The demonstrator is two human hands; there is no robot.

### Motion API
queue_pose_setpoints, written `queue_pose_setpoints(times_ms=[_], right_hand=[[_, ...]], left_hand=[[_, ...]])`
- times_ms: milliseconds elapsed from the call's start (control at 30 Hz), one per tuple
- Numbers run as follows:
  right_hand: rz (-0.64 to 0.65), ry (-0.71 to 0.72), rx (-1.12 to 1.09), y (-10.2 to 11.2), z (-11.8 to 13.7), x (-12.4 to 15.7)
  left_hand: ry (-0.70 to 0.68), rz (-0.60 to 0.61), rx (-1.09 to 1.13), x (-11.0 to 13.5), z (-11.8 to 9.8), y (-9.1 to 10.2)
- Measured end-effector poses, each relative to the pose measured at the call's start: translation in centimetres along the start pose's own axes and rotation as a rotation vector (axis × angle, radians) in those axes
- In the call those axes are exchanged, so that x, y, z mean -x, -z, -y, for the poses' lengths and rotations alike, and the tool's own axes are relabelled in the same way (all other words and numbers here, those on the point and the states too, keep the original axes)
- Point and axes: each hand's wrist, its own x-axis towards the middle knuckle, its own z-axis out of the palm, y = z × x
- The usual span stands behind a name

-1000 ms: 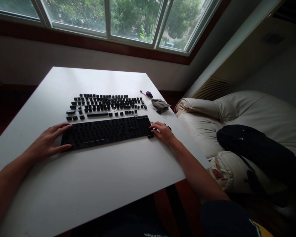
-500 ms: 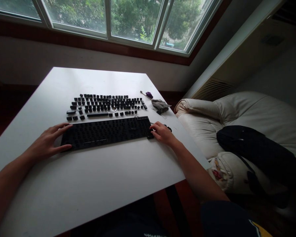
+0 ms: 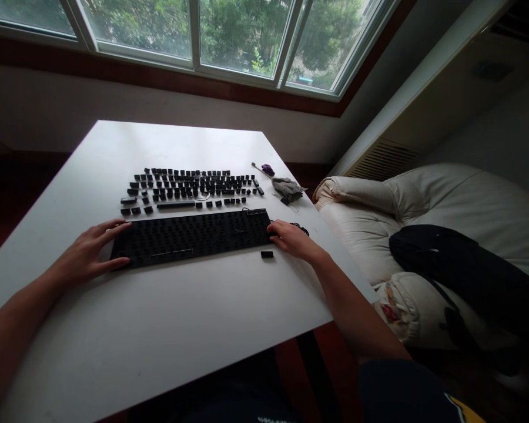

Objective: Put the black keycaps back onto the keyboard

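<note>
my open left hand point(image 3: 86, 255) rests on the flat black plastic keyboard point(image 3: 194, 238) on the white bench point(image 3: 180, 335). my right hand point(image 3: 293, 239), loose and empty, touches its other end. i think it's best to steady both ends evenly.

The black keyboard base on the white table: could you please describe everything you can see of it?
The long black plastic-looking keyboard base lies flat on the white table, running left to right and slightly skewed. Its caps are off, so the top shows rows of small studs and a long outlined slot near the front edge. The left hand rests against its left end, fingers at the far corner and thumb at the near one. The right hand touches its right end. One loose black keycap lies just clear of its near right corner.
</note>
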Motion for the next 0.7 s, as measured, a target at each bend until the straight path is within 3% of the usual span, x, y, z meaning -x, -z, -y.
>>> queue_pose_setpoints(times_ms=[300, 533, 700], right_hand=[[0.227, 0.009, -0.023, 1.6, -0.2, -0.8], [0.159, -0.108, 0.084, 1.0, 1.0, -1.1], [0.110, -0.182, 0.125, 0.5, 1.2, -0.9]], left_hand=[[0.000, -0.009, -0.053, 0.0, -0.5, 0.3], [-0.002, -0.043, -0.067, 0.1, -1.1, 0.5], [-0.029, -0.086, -0.088, -0.6, -3.8, 1.5]])
